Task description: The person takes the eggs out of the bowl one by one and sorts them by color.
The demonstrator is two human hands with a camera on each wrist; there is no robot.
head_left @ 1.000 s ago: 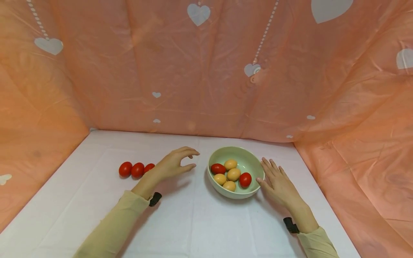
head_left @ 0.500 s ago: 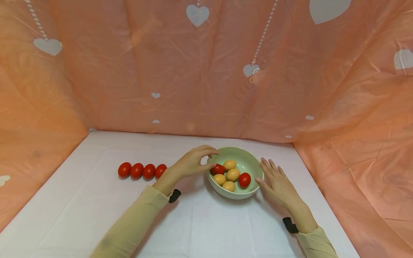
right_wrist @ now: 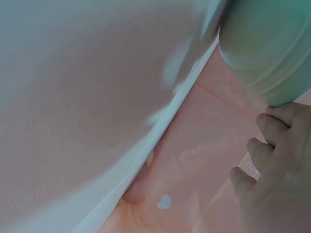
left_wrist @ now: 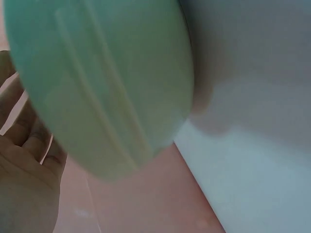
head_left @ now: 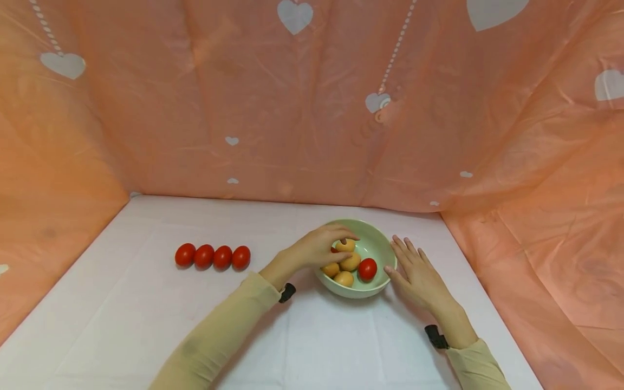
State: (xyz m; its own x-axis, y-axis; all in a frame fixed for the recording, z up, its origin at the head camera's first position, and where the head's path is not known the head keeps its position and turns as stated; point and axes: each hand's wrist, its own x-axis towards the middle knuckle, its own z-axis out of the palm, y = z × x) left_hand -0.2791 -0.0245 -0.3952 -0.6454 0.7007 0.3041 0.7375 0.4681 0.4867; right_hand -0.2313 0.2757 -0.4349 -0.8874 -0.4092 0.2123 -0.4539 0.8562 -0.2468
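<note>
While your right hand rests straight-fingered against the bowl, toward the far right corner of the worktop, your left hand arches over the left rim, thumb and fingers parted, no hold visible; the farthest yellow egg-shaped piece shows between them, nearer this hand, long axis partly hidden.

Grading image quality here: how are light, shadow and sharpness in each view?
Head: brightest, crispest, soft shadow beside the left beige fabric sleeve; left wrist: dim, bluish, round pale-green bowl soft-edged, shadow on the white tablecloth; right wrist: dim, broad shadow across that tablecloth.
</note>
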